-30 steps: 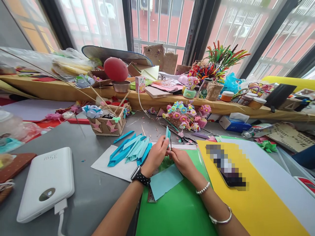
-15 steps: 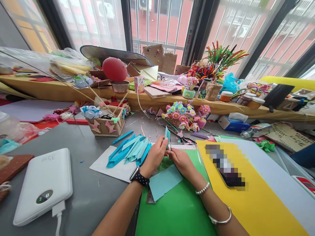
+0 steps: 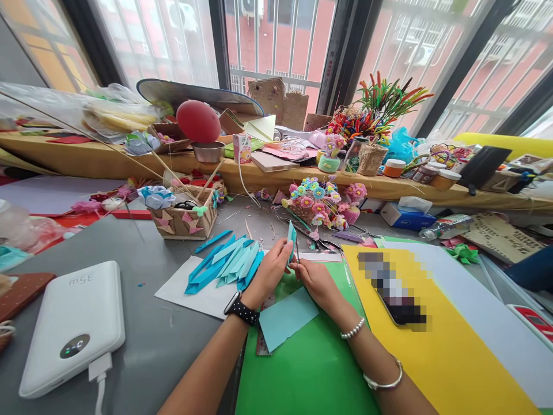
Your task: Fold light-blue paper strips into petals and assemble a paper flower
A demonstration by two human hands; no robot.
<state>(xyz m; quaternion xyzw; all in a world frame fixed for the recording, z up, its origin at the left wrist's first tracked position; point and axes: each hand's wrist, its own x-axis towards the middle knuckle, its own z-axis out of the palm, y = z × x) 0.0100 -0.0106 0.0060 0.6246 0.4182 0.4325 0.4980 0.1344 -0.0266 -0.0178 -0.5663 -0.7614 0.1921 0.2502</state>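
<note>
Pinched upright in my left hand (image 3: pixel 274 268) is a folded light-blue paper piece (image 3: pixel 292 235). My right hand (image 3: pixel 317 280) is closed close beside it on what looks like small scissors (image 3: pixel 298 250), a thin dark blade pointing up along the paper; the handles are mostly hidden by fingers. Below both hands, a flat light-blue paper sheet (image 3: pixel 288 320) lies on a green mat (image 3: pixel 311 369). To the left, several folded blue paper strips (image 3: pixel 235 259) are heaped on a white sheet (image 3: pixel 179 285).
A white power bank (image 3: pixel 75 323) with a cable sits at left. Yellow paper (image 3: pixel 444 357) bearing a phone (image 3: pixel 404 314) lies at right. Behind stand a cardboard box (image 3: pixel 185 222), crocheted flowers (image 3: pixel 317 202), pliers (image 3: pixel 322 243) and a cluttered ledge (image 3: pixel 276 178).
The view shifts slightly, moving everything a little left in the picture. Both hands keep their grip, with the paper and the blade still side by side.
</note>
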